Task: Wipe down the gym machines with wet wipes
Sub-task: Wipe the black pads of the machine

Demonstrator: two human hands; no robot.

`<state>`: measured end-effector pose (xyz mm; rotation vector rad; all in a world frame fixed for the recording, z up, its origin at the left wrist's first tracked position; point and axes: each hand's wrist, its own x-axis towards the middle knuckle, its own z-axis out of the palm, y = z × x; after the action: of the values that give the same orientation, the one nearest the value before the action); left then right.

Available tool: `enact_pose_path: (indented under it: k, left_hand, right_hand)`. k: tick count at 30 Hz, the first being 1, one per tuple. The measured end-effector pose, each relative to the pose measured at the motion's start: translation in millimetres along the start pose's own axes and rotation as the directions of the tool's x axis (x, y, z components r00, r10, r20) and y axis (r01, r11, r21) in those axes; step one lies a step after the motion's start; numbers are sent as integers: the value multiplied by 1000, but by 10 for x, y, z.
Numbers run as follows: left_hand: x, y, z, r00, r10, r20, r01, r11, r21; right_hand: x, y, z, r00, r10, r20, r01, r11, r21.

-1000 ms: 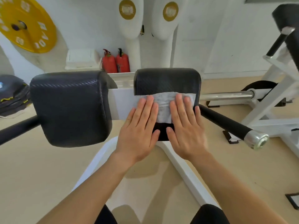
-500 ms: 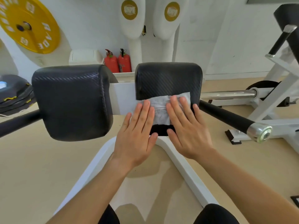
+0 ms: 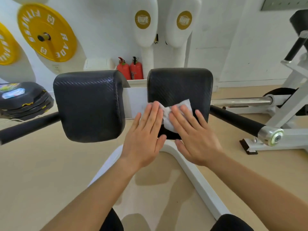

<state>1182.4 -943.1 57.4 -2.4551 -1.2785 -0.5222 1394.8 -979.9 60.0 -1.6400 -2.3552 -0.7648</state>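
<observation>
Head camera, single view, looking forward and down.

Hands: left hand (image 3: 143, 135) and right hand (image 3: 195, 135) both lie flat with fingers straight and extended, side by side and close together. Neither curls round anything. Both press down on the wet wipe (image 3: 166, 117).

Wipe: white, creased and bunched in the gap between the two hands. It lies on the lower half of the right pad (image 3: 180, 84), against the black textured cover. One corner shows above the right hand's fingertips; the left edge sits under the left hand's fingertips, near the pad's left side. The upper half of this pad is uncovered.

Machine: left pad (image 3: 90, 104), same black cover, stands beside the right pad, apart from both hands and from the wipe. A black handle (image 3: 236, 121) with a chrome end cap (image 3: 271, 136) runs out to the right of the right pad. A white frame (image 3: 196, 177) forks below the pads and runs toward the person's legs.

Surroundings: yellow weight plate (image 3: 47, 32) at upper left against the white wall. Two red fire extinguishers (image 3: 136, 67) stand on the floor behind the pads. Stacked black plates (image 3: 25, 99) sit at far left. A chrome bar (image 3: 241, 101) belongs to a second white machine at right.
</observation>
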Motion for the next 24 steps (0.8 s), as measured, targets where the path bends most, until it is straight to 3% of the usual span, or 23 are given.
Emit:
enact_pose_path:
  k: [4,10,18,24]
  left_hand:
    - [-39,8,64,1000,26,-11,-25,999,22]
    - [450,-23,-192,997,6,-79,-1,998,60]
    - [-442,259,410,986,160,45,-162,986,46]
    - [340,301,44,984,171,-45,-165,980,116]
  right_hand:
    - [-159,40,133,1000,-27,10,28,998,-63]
    - [432,235,-209,975,205,-85,-199,977,70]
    - [-647,-45,366,994,97,55,-98,995,7]
    - [-280,221,148,964,267,-18,-265,961,77]
